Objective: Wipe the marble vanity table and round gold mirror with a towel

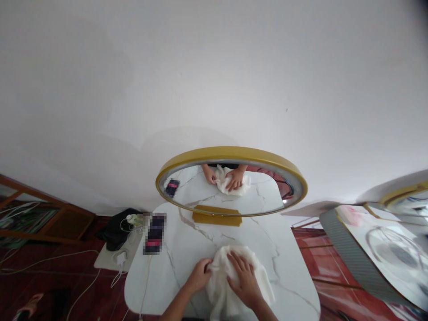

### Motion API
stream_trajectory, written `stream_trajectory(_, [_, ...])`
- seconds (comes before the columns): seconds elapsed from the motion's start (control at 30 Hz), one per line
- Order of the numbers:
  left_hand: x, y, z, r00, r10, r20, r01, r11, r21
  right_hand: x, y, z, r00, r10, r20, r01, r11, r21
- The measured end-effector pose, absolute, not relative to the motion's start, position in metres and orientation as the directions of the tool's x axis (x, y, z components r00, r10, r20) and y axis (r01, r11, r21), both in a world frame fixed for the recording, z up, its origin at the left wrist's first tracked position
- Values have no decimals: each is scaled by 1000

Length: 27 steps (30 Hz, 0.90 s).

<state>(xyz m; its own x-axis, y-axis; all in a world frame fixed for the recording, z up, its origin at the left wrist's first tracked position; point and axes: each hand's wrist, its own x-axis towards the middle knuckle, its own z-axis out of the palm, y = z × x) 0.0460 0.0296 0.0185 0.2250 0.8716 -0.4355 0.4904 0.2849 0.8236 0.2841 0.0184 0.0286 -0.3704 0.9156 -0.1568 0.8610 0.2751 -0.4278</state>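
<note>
A soft white cloth [222,285] lies rumpled on the front part of a white marble-patterned table [177,276]. At the cloth's left edge, my left hand [199,274] is closed, with its fingers and thumb pinching a bit of the fabric. My right hand [244,278] rests flat on top of the cloth, fingers spread. Behind the cloth stands a gold-framed oval mirror [230,154] on a gold base [217,217]. Both hands and the cloth are reflected in its glass.
A pixelated phone-like item [154,234] lies at the table's left edge, a cable running from near it. On the left are a low stool-like surface [103,261] with a black bag [118,229] and a wooden shelf [73,218]. A second table [361,263] stands right.
</note>
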Motion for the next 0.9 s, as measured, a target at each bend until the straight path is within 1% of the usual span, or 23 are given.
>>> stream_trajectory(0.1, [13,39,21,179,890,-420,544,266,796,294,5,31,-345,921,-181,894,265,-361])
stream_trajectory(0.23, [-18,47,35,136,917,-374,606,221,764,292,-6,33,-388,895,-222,901,317,-297])
stream_trajectory(0.3, [-18,48,46,77,948,-310,675,179,716,282,-6,35,-395,889,-230,902,329,-279])
stream_trajectory(0.37, [-9,43,57,48,976,-211,761,101,641,271,-1,38,-395,894,-210,903,336,-269])
stream_trajectory(0.43, [6,35,64,119,983,-142,808,-13,589,261,7,42,-418,892,-172,891,366,-269])
stream_trajectory(0.5, [26,23,65,285,947,-151,783,-139,606,257,16,45,-457,877,-146,871,408,-274])
stream_trajectory(0.57, [44,10,59,442,876,-193,733,-229,641,260,23,45,-486,862,-146,856,436,-278])
stream_trajectory(0.6, [51,3,54,470,854,-223,729,-233,644,264,24,43,-498,854,-150,850,446,-280])
stream_trajectory(0.73, [66,-13,32,468,818,-336,760,-178,624,286,10,30,-537,833,-131,825,487,-286])
stream_trajectory(0.9, [56,-18,26,531,784,-321,730,-231,644,296,-27,11,-555,827,-87,814,518,-263])
